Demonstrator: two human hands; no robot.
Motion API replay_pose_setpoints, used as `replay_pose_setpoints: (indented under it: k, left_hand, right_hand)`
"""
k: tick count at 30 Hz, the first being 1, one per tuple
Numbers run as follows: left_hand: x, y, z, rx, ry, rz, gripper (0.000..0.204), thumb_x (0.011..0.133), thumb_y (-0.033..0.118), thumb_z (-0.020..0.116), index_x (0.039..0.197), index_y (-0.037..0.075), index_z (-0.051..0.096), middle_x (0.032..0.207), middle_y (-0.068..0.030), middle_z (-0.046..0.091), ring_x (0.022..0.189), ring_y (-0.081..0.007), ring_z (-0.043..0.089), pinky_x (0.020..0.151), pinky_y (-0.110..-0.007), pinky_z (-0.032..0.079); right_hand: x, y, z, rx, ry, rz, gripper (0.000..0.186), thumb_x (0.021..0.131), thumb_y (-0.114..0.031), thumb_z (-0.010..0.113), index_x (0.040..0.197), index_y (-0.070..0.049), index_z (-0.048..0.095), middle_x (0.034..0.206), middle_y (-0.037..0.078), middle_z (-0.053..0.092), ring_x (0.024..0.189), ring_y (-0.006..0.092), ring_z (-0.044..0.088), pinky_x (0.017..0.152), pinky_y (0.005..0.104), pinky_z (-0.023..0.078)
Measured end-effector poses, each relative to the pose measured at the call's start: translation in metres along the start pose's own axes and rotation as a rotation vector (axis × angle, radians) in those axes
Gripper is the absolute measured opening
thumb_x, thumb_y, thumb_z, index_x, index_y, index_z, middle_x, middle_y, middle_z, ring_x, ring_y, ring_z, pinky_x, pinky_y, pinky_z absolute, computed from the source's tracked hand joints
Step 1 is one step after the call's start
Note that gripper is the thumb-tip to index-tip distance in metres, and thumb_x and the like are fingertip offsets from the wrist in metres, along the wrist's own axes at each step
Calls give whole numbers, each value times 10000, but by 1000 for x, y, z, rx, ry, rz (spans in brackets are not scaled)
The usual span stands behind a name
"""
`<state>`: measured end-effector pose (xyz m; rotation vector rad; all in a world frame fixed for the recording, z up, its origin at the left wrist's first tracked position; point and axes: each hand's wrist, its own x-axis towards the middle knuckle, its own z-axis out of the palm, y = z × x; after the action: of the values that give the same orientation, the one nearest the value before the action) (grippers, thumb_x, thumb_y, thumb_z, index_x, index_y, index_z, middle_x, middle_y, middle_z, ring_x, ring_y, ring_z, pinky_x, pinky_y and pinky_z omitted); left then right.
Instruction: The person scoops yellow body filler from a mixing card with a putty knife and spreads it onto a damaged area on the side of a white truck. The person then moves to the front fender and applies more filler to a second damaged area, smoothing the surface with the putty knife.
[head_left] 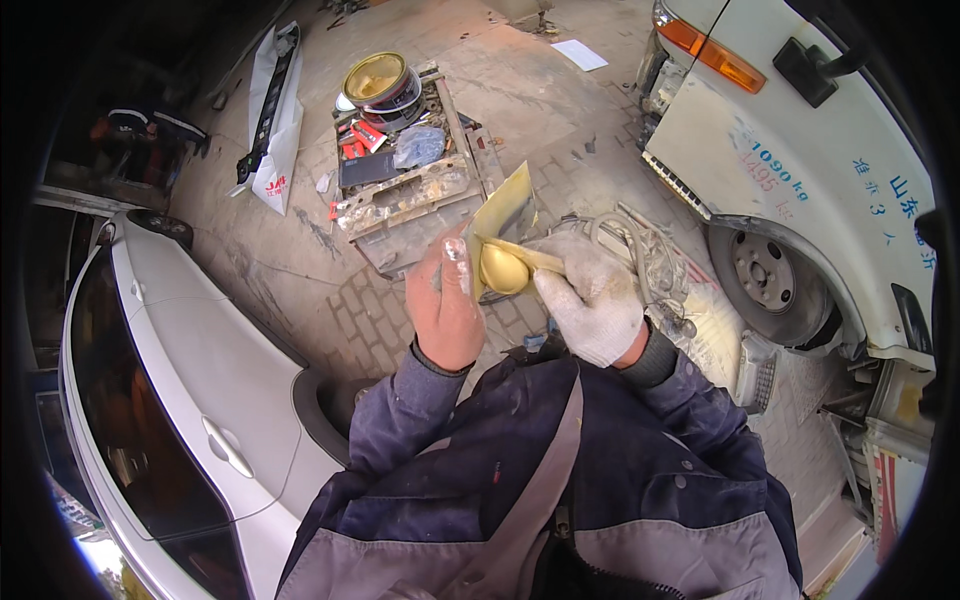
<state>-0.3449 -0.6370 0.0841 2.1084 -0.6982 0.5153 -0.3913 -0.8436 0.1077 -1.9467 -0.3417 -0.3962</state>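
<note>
In front of my chest, my left hand (447, 300) is bare, with white smears on its fingers. It is closed on a thin, flat putty board (512, 203) stained yellow, tilted upward. A smooth, rounded lump of yellow putty (504, 270) sits against the board's lower part. My right hand (592, 298) wears a dusty white knit glove. Pinched in it is a yellow-coated putty spreader (533, 256), whose edge reaches over the lump toward the board. The fingers behind the board and the right fingertips are partly hidden.
Ahead stands a dirty low cart (405, 207) carrying an open putty tub (383, 85), red tubes and a plastic bag. A silver car (215, 350) is close on the left; a white truck (800, 150) on the right. Hoses (640, 245) lie beyond my right hand. Another person (150, 125) is far left.
</note>
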Motion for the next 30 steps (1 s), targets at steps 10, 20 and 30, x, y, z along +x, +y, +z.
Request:
replay_pose_setpoints:
  k: [10, 20, 30]
  left_hand:
    - [4, -8, -8, 225, 315, -147, 491, 1083, 111, 567, 1541, -28, 455, 1308, -215, 652, 1133, -341, 631, 987, -433, 504]
    - [-6, 29, 15, -1560, 317, -688, 542, 1140, 409, 433, 1484, -5, 493, 1465, -161, 603, 1318, -327, 615, 1137, -498, 468]
    - [-25, 21, 13, -1681, 351, -782, 502, 1128, 373, 488, 1464, 1, 508, 1459, -145, 602, 1317, -321, 605, 1146, -514, 446]
  right_hand:
    - [-3, 9, -15, 191, -29, 20, 225, 963, -15, 619, 1157, 21, 728, 1134, 168, 724, 1068, 293, 698, 949, 372, 540]
    - [10, -43, -15, 844, 377, 170, 434, 1019, 19, 605, 1449, 52, 556, 1334, 127, 683, 1213, 180, 639, 1060, 321, 475]
    - [5, -28, 4, 37, 95, 53, 430, 1000, -40, 656, 1424, 24, 619, 1408, 199, 661, 1293, 284, 643, 1101, 361, 483]
